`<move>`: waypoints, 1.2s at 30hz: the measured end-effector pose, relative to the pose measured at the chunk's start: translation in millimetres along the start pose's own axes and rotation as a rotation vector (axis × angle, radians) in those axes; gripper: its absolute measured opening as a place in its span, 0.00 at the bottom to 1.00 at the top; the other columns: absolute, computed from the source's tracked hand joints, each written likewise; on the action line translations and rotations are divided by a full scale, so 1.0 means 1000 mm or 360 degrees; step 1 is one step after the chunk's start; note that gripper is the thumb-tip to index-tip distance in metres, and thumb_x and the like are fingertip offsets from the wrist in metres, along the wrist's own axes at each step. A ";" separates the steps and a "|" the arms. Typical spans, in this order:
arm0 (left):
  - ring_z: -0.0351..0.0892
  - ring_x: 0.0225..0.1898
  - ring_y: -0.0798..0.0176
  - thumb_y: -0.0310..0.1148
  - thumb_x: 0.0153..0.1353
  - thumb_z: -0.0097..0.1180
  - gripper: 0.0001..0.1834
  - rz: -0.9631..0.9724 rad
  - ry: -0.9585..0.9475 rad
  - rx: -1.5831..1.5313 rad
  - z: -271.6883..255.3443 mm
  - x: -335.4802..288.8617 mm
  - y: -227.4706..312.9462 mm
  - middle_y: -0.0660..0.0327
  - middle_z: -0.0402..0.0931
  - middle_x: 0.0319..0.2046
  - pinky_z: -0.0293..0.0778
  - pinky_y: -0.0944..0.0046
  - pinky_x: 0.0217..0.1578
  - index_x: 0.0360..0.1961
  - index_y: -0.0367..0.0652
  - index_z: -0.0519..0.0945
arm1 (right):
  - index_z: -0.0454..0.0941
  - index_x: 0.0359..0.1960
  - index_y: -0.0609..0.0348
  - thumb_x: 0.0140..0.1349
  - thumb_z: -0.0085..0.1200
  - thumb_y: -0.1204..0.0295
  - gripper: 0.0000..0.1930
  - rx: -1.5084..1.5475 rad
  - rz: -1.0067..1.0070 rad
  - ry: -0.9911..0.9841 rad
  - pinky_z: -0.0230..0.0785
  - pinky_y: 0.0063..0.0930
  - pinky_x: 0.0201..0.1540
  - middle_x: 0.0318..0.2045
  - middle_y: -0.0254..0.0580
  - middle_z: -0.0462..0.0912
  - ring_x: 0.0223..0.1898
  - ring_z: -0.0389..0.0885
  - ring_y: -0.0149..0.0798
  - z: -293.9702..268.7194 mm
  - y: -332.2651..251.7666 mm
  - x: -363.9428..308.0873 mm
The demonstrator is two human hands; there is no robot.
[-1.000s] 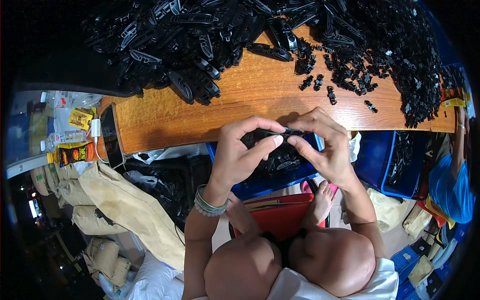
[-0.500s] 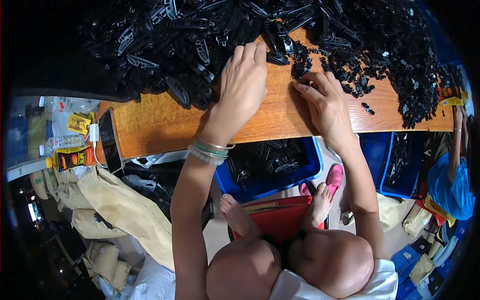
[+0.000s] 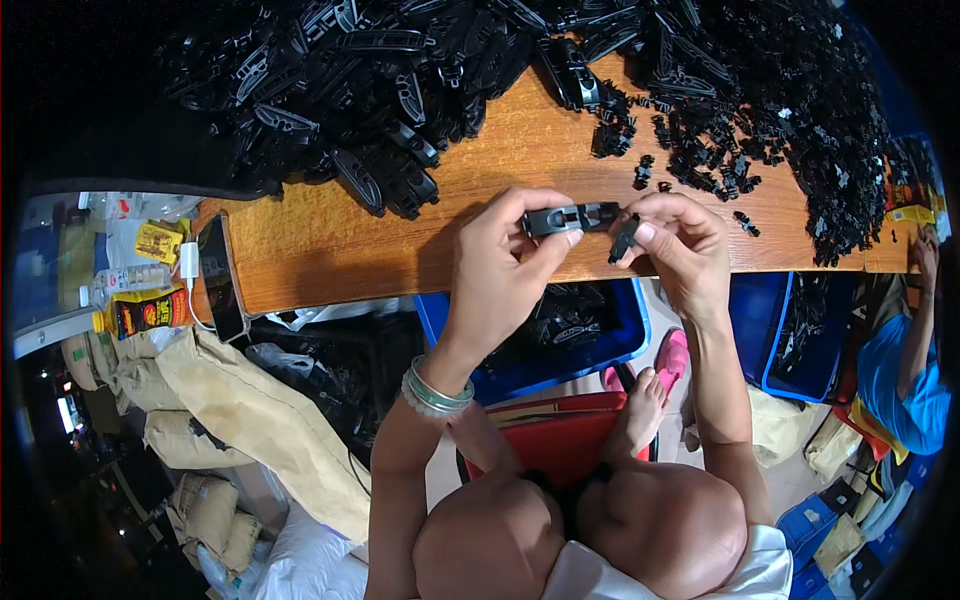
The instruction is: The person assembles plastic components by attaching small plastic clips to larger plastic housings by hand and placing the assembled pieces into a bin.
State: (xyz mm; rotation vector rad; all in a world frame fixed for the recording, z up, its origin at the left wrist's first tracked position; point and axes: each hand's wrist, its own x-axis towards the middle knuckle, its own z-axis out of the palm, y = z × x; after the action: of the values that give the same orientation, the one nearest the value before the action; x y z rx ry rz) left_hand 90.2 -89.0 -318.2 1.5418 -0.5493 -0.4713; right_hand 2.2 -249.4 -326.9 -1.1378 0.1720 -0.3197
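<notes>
Over the near part of the wooden table [image 3: 330, 235], my left hand [image 3: 497, 262] pinches a long black plastic part [image 3: 565, 219], thumb in front and fingers behind. The part lies roughly level and its free end points right. My right hand [image 3: 688, 250] is closed on a small black plastic piece [image 3: 626, 240], held upright between thumb and fingers. The small piece is close to the long part's right end; whether they touch I cannot tell. Behind my hands lie a heap of long black parts [image 3: 400, 90] and, to the right, many small black pieces [image 3: 720, 150].
Under the table edge stand a blue bin [image 3: 640, 335] of black parts and a second blue bin [image 3: 770, 340]. A phone [image 3: 220, 275] with a white cable lies at the left, near drink bottles [image 3: 130, 285]. A co-worker's blue sleeve [image 3: 910, 370] shows at far right.
Both hands have drawn back from the piles toward me and come closer together. The left now holds a long black part; the right now shows a small black piece.
</notes>
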 end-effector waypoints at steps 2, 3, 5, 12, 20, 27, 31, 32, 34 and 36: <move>0.76 0.29 0.73 0.15 0.52 0.55 0.15 -0.0215 -0.0026 -0.0047 -0.001 -0.008 0.010 0.58 0.77 0.30 0.72 0.77 0.28 0.43 0.30 0.74 | 0.77 0.37 0.69 0.55 0.52 0.85 0.08 0.0022 0.0010 0.0068 0.73 0.20 0.32 0.30 0.45 0.80 0.26 0.79 0.33 0.005 -0.003 -0.006; 0.76 0.29 0.73 0.15 0.52 0.55 0.15 -0.0213 -0.0024 -0.0049 0.000 -0.010 0.010 0.58 0.77 0.30 0.72 0.77 0.28 0.43 0.30 0.74 | 0.77 0.37 0.69 0.55 0.52 0.85 0.08 0.0020 0.0010 0.0066 0.73 0.20 0.32 0.30 0.45 0.80 0.26 0.79 0.33 0.007 -0.004 -0.008; 0.78 0.26 0.71 0.14 0.52 0.54 0.15 -0.0221 -0.0041 -0.0136 0.003 -0.013 0.011 0.56 0.78 0.30 0.75 0.75 0.27 0.43 0.29 0.74 | 0.78 0.34 0.68 0.53 0.54 0.86 0.07 -0.0369 -0.0331 0.0048 0.71 0.20 0.36 0.35 0.45 0.78 0.33 0.78 0.33 0.011 -0.005 -0.010; 0.80 0.29 0.64 0.16 0.52 0.55 0.13 -0.0335 -0.0115 -0.0426 0.003 -0.015 0.016 0.52 0.77 0.30 0.78 0.71 0.29 0.41 0.27 0.73 | 0.79 0.31 0.66 0.49 0.58 0.84 0.07 -0.0804 -0.0462 0.0115 0.64 0.25 0.43 0.35 0.42 0.77 0.39 0.73 0.35 0.017 -0.003 -0.013; 0.78 0.32 0.71 0.20 0.52 0.57 0.09 -0.0147 -0.0088 -0.0276 0.001 -0.016 0.016 0.59 0.78 0.30 0.75 0.74 0.34 0.36 0.33 0.75 | 0.77 0.41 0.66 0.54 0.58 0.78 0.12 -0.0661 -0.0007 0.0102 0.64 0.15 0.32 0.32 0.36 0.79 0.29 0.73 0.23 0.019 0.000 -0.022; 0.75 0.24 0.72 0.22 0.57 0.52 0.07 -0.0094 -0.0227 -0.0251 0.004 -0.004 0.022 0.59 0.75 0.26 0.70 0.76 0.24 0.36 0.31 0.73 | 0.78 0.39 0.66 0.56 0.56 0.78 0.09 -0.0580 -0.0033 0.0139 0.65 0.16 0.31 0.31 0.36 0.79 0.28 0.73 0.23 0.012 -0.010 -0.019; 0.72 0.14 0.71 0.32 0.56 0.58 0.12 -0.0174 0.0001 -0.0018 0.001 0.056 0.022 0.64 0.71 0.15 0.67 0.74 0.16 0.22 0.39 0.70 | 0.79 0.38 0.63 0.54 0.52 0.78 0.09 -0.1641 -0.0756 0.0087 0.66 0.32 0.43 0.36 0.44 0.79 0.39 0.75 0.44 -0.012 -0.015 0.021; 0.73 0.15 0.71 0.32 0.55 0.60 0.12 -0.0039 0.0016 -0.0039 0.003 0.071 0.019 0.63 0.72 0.16 0.68 0.74 0.16 0.23 0.38 0.70 | 0.79 0.37 0.62 0.53 0.53 0.77 0.10 -0.1845 -0.0822 0.0077 0.66 0.33 0.42 0.36 0.43 0.78 0.39 0.73 0.44 -0.011 -0.015 0.031; 0.76 0.17 0.71 0.31 0.51 0.63 0.12 0.0198 0.0071 0.0181 0.007 0.100 0.014 0.60 0.74 0.18 0.70 0.73 0.18 0.25 0.36 0.71 | 0.79 0.37 0.61 0.51 0.55 0.76 0.11 -0.2207 -0.0955 0.0005 0.64 0.33 0.41 0.37 0.42 0.76 0.38 0.71 0.43 -0.005 -0.012 0.047; 0.78 0.20 0.65 0.38 0.45 0.68 0.20 0.0492 0.0201 0.0901 0.012 0.130 0.006 0.51 0.78 0.26 0.73 0.70 0.23 0.29 0.31 0.74 | 0.80 0.37 0.59 0.48 0.57 0.74 0.12 -0.2516 -0.1004 -0.0084 0.61 0.31 0.42 0.36 0.41 0.76 0.39 0.70 0.41 -0.003 -0.003 0.058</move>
State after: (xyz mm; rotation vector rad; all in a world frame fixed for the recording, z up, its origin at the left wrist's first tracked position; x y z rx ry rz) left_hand 186.0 -177.6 -308.2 1.9603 -0.8540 0.0310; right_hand 55.3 -271.9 -323.9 -2.7781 -0.0293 -0.7569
